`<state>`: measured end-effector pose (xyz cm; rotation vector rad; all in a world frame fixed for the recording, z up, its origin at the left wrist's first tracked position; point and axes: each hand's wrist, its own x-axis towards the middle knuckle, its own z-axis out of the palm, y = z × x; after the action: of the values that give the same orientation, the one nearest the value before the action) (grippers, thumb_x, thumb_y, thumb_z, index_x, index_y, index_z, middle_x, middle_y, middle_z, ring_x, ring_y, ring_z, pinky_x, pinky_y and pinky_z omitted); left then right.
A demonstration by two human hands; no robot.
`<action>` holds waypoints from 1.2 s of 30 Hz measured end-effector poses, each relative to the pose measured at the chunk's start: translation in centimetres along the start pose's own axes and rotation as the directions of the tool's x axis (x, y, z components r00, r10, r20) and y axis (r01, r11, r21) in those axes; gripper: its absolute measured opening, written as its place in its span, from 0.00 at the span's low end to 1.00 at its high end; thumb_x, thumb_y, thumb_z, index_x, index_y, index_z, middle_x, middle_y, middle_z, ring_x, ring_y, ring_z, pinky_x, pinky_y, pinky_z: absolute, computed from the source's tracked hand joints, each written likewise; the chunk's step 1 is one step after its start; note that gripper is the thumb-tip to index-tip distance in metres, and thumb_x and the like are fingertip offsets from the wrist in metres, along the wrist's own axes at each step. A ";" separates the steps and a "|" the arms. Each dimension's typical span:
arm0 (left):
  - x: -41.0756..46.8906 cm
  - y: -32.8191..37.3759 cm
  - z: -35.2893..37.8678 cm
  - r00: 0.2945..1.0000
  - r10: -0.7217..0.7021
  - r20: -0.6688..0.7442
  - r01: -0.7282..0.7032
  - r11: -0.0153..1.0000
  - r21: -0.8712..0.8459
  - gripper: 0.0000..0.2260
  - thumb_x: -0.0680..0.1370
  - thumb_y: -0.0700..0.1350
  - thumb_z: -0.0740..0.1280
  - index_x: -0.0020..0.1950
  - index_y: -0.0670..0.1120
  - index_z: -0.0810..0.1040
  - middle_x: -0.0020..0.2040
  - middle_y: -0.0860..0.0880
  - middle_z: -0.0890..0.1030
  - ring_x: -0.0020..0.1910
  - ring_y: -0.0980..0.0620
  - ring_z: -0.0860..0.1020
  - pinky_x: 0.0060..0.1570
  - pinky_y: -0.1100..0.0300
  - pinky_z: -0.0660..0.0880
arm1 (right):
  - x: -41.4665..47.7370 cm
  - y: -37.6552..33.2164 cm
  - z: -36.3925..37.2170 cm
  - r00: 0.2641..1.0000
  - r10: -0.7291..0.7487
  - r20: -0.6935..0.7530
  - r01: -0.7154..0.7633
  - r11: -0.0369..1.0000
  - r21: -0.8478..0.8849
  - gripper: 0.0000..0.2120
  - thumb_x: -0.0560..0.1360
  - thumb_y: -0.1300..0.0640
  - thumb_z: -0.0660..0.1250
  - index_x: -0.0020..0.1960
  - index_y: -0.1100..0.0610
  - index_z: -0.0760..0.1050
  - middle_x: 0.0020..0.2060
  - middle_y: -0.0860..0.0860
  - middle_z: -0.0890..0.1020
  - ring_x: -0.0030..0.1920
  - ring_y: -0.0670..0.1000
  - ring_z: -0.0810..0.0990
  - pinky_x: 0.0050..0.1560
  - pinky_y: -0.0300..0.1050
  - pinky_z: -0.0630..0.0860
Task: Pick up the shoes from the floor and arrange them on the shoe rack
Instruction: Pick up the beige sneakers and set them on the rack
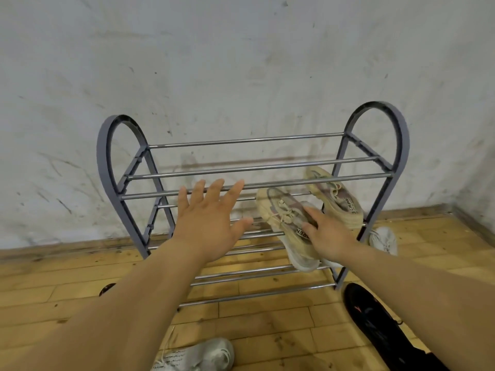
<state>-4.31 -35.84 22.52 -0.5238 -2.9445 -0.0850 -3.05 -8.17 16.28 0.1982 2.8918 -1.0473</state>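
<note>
The task is being judged as partly done: two beige sneakers are being carried by the middle tier of the shoe rack [119, 156], at its right end, toes toward the wall. The nearer beige sneaker [284, 210] is lying just beside the farther beige sneaker [337, 199], which is being crowded against the right side frame. The rest is being left on the floor [267, 317]: a white sneaker [206, 353] near the front edge of the rack, a black shoe [372, 322] off its front right corner, and a second white sneaker [384, 239] just outside its right end. The top tier and the bottom tier are being shown bare. The right hand [329, 236] is being laid on the nearer beige sneaker, fingers fairly straight across its collar, touching and not clasping, though the thumb is being hidden. The left hand [206, 226] is being held wide, fingers spread, over the front bar of the top tier near its middle, with nothing in it.
</note>
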 end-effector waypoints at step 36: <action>-1.6 6.0 0.5 0.970 0.170 -0.171 -0.209 0.947 -0.245 0.30 0.78 0.65 0.58 0.78 0.54 0.65 0.72 0.48 0.68 0.72 0.43 0.65 0.71 0.45 0.64 | -3.4 -2.4 -7.0 0.953 0.057 0.297 0.096 0.874 -0.477 0.25 0.77 0.39 0.67 0.70 0.49 0.74 0.59 0.48 0.79 0.58 0.51 0.78 0.56 0.47 0.75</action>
<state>-0.80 -30.76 21.93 -0.7981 -2.7356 -0.4743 -0.07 -5.88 23.52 -0.0202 2.7567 -0.2805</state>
